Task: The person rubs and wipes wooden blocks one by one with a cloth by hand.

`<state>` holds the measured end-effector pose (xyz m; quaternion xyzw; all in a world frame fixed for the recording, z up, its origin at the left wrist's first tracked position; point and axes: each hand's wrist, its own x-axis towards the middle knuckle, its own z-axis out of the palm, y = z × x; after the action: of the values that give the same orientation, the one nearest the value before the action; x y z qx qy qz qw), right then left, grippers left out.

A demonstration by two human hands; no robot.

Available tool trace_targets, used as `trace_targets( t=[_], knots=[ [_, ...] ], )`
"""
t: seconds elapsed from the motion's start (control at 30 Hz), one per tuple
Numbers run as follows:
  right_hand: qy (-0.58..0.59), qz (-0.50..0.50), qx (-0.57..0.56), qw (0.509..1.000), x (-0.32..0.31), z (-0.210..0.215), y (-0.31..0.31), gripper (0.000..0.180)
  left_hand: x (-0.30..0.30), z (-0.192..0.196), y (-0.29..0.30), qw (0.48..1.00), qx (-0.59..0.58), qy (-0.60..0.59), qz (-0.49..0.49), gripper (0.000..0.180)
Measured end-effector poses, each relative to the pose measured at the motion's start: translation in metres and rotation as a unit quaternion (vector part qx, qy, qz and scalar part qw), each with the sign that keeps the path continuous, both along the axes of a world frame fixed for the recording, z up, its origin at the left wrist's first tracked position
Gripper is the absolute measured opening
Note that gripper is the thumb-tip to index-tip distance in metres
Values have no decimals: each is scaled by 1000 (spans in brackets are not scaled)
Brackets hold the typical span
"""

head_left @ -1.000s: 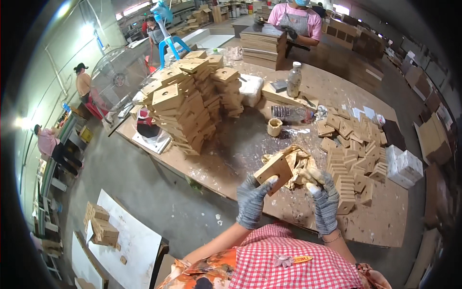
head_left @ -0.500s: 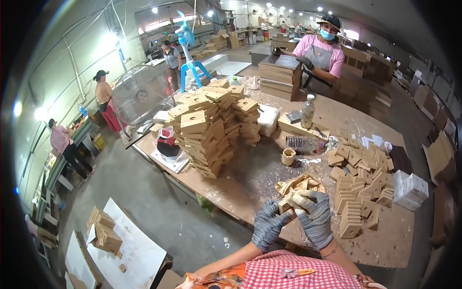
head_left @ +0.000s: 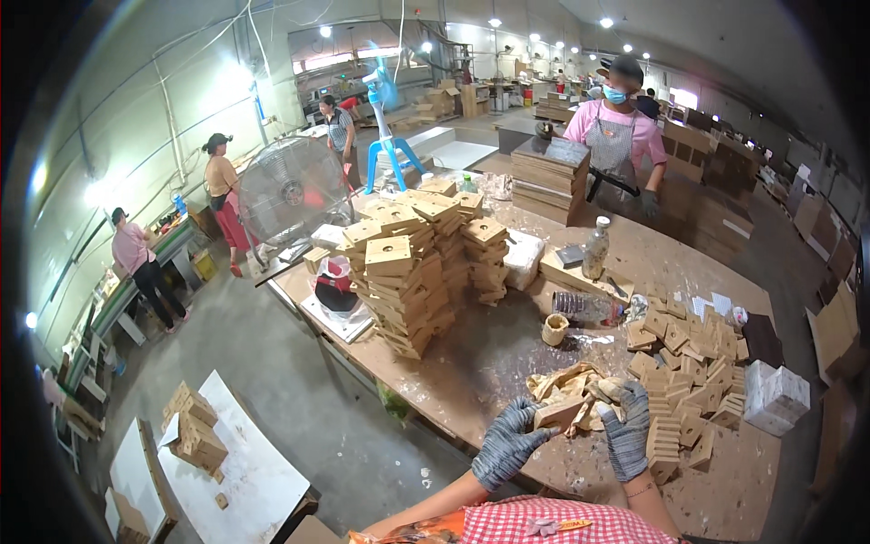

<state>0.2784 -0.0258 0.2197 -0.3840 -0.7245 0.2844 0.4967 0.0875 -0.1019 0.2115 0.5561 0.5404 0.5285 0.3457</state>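
Observation:
My left hand (head_left: pixel 509 444), in a grey knit glove, grips a small flat wooden block (head_left: pixel 559 414) by its near end and holds it tilted above the table edge. Close by on the right, my right hand (head_left: pixel 627 433) wears a matching glove with cream, stained fingertips. Its thumb and fingers close on a fold of a crumpled yellowish cloth (head_left: pixel 564 383), though the grip is partly hidden. More of that cloth lies on the table just beyond both hands. Right of my right hand stands a row of wooden blocks (head_left: pixel 664 442), with a loose heap (head_left: pixel 693 358) behind it.
A tall stack of drilled wooden blocks (head_left: pixel 399 295) rises at the table's left. Beyond the cloth are a small cup (head_left: pixel 555 329), a plastic bottle on its side (head_left: pixel 584 306) and an upright bottle (head_left: pixel 596 247). Across the table a masked person (head_left: pixel 621 136) stands beside stacked boards (head_left: pixel 548 177).
My hands have moved apart; the block, earlier between both, is now in my left hand alone. The person opposite has lowered one hand from the boards. The whole view has shifted slightly.

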Motion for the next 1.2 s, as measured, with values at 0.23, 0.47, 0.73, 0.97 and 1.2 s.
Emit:
trace_targets(
  t=[0.23,0.47,0.73,0.97,1.2],
  knots=[
    [-147,169,67,972,-18,33,-21,32,-4,-27,6,993,-72,94,-4,34],
    [-200,203,85,955,-22,18,-3,32,2,-26,8,985,-118,126,17,29],
    [-244,201,122,941,-22,12,18,28,3,-30,13,976,-74,205,21,25],
    [-135,203,49,969,3,16,23,33,16,-12,21,972,-84,219,11,31],
    [83,59,-108,989,42,23,33,29,31,14,37,939,-129,-314,-49,33]
  ],
)
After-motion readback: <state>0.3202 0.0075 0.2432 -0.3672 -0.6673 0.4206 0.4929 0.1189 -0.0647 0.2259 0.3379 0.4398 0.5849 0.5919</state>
